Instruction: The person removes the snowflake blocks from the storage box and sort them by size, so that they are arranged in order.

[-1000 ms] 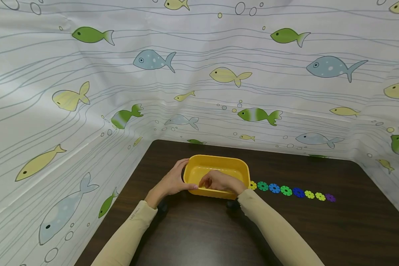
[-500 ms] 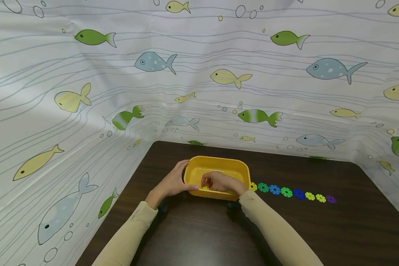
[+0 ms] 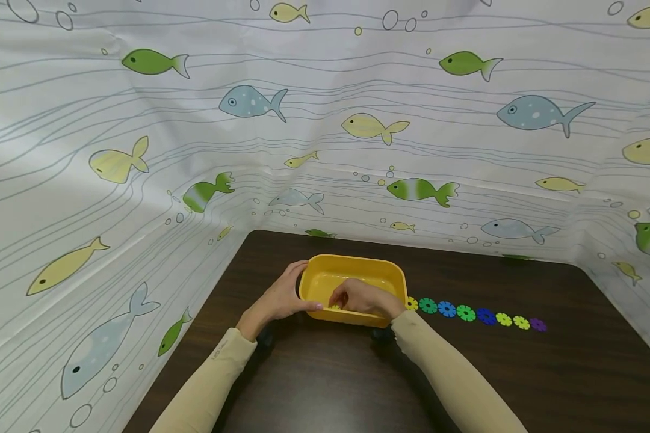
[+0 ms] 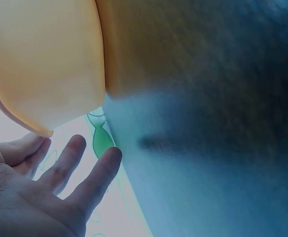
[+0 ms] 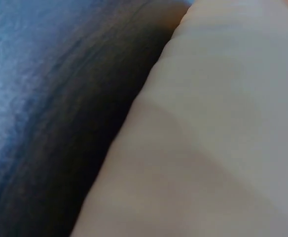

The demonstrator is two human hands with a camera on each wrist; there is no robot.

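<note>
A yellow plastic tray (image 3: 363, 260) sits on the dark table. My left hand (image 3: 281, 296) grips its left end, thumb over the near rim and fingers round the far corner. In the left wrist view, the left hand (image 4: 40, 192) has its forefinger and thumb at the tray edge (image 4: 45, 59), other fingers spread. Inside the tray, my right hand (image 3: 360, 296) has curled fingers, and its fingertips pinch a small yellow notched disc (image 3: 334, 307), which they partly cover. Only the cream sleeve (image 5: 208, 138) shows of the right arm in the right wrist view.
Right of the tray runs a row of several flower-shaped discs, from a yellow disc (image 3: 412, 304) by the tray wall to a purple disc (image 3: 538, 325). A fish-print sheet (image 3: 325, 120) hangs along the table's back and sides.
My right hand has shifted slightly right inside the tray, and its fingertips have come down onto the yellow disc, which came into sight half a second ago. The left hand stays on the tray.
</note>
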